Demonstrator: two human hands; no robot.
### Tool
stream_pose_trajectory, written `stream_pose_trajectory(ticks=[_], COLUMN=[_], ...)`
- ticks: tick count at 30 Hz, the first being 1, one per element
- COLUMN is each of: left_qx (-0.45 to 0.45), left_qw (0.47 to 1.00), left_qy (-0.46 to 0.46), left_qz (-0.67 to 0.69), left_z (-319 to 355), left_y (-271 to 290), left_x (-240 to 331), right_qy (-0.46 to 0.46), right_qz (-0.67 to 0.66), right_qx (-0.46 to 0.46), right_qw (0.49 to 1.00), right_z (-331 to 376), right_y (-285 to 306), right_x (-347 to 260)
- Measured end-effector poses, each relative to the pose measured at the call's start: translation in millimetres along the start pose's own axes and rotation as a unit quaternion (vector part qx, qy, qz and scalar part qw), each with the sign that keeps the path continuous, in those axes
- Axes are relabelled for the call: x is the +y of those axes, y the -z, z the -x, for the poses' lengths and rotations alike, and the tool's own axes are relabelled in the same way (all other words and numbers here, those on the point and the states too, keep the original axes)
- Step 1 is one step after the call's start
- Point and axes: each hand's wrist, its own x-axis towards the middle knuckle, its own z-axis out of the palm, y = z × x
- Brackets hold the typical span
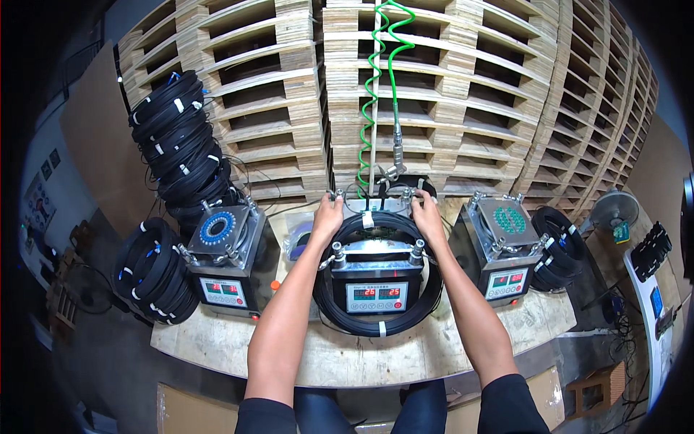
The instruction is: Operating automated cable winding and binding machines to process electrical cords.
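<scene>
In the middle of the bench stands a polishing-type machine with a lit red display [377, 297]. A coil of black cable [383, 329] with white ties lies around it. My left hand [330, 215] reaches to its far left corner, fingers closed on a small metal corner knob [339, 194]. At the far right corner my right hand [426, 215] has its fingers on a matching metal knob [407, 194]. Two more knobs rise at the near corners, joined by a metal bar [377, 247]. The machine's top is partly hidden by the coil and the bar.
Similar machines stand at left [219, 230] and right [509, 226], with round patterned plates on top. A tall stack of black cable coils [184, 145] rises at far left. A green spiral air hose [392, 65] with a metal nozzle hangs before wooden pallets [253, 87]. A fan [613, 213] stands at right.
</scene>
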Motion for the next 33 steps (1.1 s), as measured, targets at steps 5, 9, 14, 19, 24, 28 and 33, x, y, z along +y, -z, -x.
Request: stream_pose_trajectory(ticks=[5,9,14,19,24,28,33], left_qx=[-0.032,-0.071,-0.031,-0.006,-0.034,-0.053,-0.055], left_qw=[0.999,0.997,0.999,0.999,0.998,0.998,0.996], left_qy=[0.014,0.022,0.039,0.040,0.022,0.026,0.034], left_qz=[0.009,0.028,-0.001,-0.026,0.043,0.033,0.058], left_z=[-6,-12,-3,2,-10,-5,-18], left_y=[2,9,1,6,16,0,-1], left_x=[-15,-21,-2,2,-25,-9,-26], right_qy=[-0.003,-0.008,0.024,0.018,-0.025,-0.005,0.032], right_qz=[0.025,0.052,-0.019,-0.045,-0.025,0.042,0.012], right_qx=[0.010,-0.028,-0.029,-0.006,-0.025,-0.007,-0.030], right_qw=[1.000,0.998,0.999,0.999,0.999,0.999,0.999], right_z=[11,6,-8,-6,9,4,-3], right_y=[-3,-8,-9,-11,-14,-3,-10], right_x=[-20,-17,13,10,-27,-10,2])
